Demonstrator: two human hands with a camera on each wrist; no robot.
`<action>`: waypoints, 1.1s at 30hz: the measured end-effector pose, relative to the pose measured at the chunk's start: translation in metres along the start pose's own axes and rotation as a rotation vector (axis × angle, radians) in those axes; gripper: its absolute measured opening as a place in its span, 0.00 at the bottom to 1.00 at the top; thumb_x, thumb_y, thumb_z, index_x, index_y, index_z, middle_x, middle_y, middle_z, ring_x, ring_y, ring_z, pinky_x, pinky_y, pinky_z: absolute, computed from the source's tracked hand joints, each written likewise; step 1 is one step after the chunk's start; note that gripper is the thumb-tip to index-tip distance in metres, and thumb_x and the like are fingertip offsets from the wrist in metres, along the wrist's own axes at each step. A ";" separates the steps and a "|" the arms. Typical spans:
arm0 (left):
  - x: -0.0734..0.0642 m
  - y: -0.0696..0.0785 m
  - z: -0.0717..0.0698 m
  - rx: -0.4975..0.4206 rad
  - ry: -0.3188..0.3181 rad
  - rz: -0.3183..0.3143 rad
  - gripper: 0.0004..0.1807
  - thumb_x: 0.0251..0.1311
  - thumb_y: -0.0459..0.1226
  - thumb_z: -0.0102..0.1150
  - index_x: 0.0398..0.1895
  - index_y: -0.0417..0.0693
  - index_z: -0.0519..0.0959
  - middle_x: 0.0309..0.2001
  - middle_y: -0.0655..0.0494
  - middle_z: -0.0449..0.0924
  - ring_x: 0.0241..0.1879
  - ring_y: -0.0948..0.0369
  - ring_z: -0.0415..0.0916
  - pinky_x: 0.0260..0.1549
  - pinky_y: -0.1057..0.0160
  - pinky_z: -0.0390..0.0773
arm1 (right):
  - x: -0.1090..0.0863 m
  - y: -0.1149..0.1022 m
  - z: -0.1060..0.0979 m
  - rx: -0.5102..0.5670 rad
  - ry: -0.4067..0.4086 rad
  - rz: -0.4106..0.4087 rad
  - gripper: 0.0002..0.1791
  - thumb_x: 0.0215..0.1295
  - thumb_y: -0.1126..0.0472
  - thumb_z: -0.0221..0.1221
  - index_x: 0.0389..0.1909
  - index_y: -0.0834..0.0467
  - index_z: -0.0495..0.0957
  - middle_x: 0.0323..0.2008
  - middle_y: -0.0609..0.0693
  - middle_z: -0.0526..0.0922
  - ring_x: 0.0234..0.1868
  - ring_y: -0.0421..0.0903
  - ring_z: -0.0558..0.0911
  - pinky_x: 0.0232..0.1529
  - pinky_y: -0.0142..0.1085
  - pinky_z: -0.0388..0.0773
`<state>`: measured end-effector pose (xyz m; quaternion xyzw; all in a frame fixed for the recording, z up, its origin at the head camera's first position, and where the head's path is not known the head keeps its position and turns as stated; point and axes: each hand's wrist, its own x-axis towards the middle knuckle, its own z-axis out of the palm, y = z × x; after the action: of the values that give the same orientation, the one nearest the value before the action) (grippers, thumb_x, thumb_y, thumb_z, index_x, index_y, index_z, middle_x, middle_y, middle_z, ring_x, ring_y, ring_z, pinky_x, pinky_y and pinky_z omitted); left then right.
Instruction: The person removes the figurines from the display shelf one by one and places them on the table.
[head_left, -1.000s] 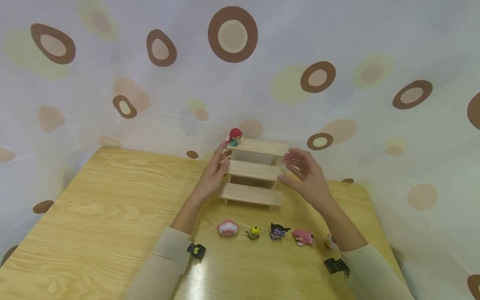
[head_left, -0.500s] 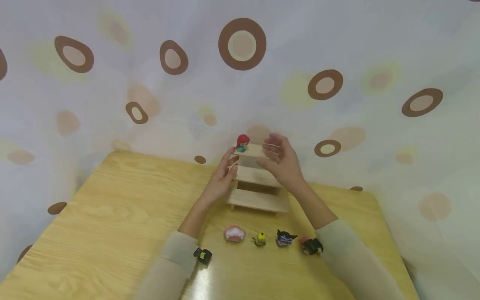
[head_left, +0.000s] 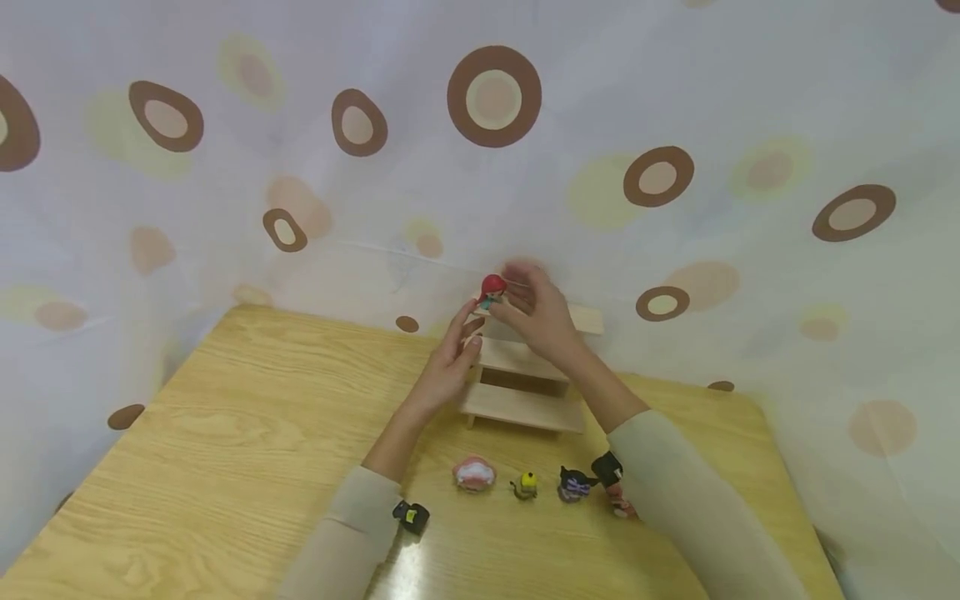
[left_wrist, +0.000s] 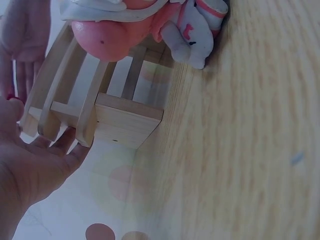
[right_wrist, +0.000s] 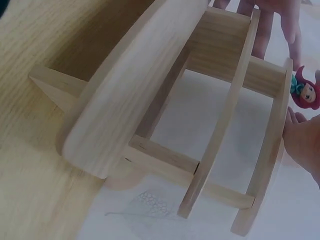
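A small red-haired mermaid figurine (head_left: 492, 286) sits at the left end of the top tier of a three-tier wooden display shelf (head_left: 522, 406). My right hand (head_left: 549, 325) reaches over the shelf, thumb at the figurine's front and blurred fingers just beside its hair. In the right wrist view the figurine (right_wrist: 306, 93) is near the thumb and fingertips of that hand (right_wrist: 306, 145). My left hand (head_left: 444, 373) stays at the shelf's left end. Its relaxed fingers lie along the tier ends in the left wrist view, where part of the hand (left_wrist: 35, 170) shows.
In front of the shelf stand a pink-and-white figurine (head_left: 474, 474), a yellow-topped one (head_left: 527, 485) and a black-and-purple one (head_left: 575, 484). A pink figurine (head_left: 621, 503) is partly hidden by my right sleeve. A patterned sheet (head_left: 450, 192) hangs behind the table (head_left: 262, 433).
My right hand has moved from the shelf's right end leftward along the top tier to the red-haired figurine. The left hand keeps its place at the shelf. The head view has shifted slightly.
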<state>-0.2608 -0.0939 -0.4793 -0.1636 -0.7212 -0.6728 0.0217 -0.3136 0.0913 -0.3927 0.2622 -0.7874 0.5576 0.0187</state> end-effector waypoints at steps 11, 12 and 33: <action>0.001 0.001 0.001 0.018 0.007 -0.022 0.33 0.85 0.44 0.43 0.87 0.66 0.47 0.80 0.49 0.63 0.79 0.49 0.60 0.72 0.41 0.68 | 0.012 0.003 0.014 -0.109 0.005 -0.046 0.29 0.74 0.70 0.63 0.73 0.68 0.68 0.61 0.62 0.80 0.66 0.57 0.80 0.68 0.43 0.77; 0.001 0.001 0.001 0.023 0.007 -0.024 0.33 0.85 0.44 0.42 0.87 0.66 0.47 0.80 0.49 0.63 0.79 0.49 0.60 0.72 0.41 0.67 | 0.012 0.003 0.014 -0.112 0.009 -0.051 0.28 0.74 0.70 0.63 0.72 0.68 0.70 0.60 0.62 0.81 0.65 0.56 0.81 0.67 0.43 0.77; -0.004 0.005 -0.003 0.022 -0.002 -0.047 0.33 0.86 0.44 0.42 0.87 0.70 0.47 0.80 0.46 0.62 0.78 0.47 0.63 0.73 0.42 0.66 | 0.006 -0.008 -0.001 -0.126 0.058 -0.067 0.24 0.70 0.71 0.67 0.65 0.68 0.75 0.56 0.63 0.83 0.60 0.58 0.83 0.62 0.48 0.82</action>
<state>-0.2566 -0.0977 -0.4750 -0.1470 -0.7321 -0.6651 0.0069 -0.3152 0.0875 -0.3833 0.2702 -0.8110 0.5132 0.0766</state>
